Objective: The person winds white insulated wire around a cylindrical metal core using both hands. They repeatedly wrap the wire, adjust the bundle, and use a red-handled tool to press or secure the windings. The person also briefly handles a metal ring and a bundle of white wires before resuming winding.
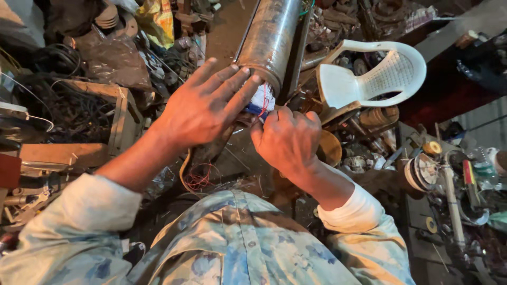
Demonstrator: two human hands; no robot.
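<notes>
A long steel cylinder leans away from me, its near end packed with white and blue wire windings. My left hand lies flat with fingers spread over that near end, fingertips on the rim. My right hand is curled just below the windings, fingers pinched on the wires. Thin red wire strands hang loose beneath the hands.
A white plastic chair lies tipped to the right of the cylinder. A wooden crate of dark cables sits at the left. Spools, tape rolls and tools crowd a bench at the right. Scrap parts fill the floor.
</notes>
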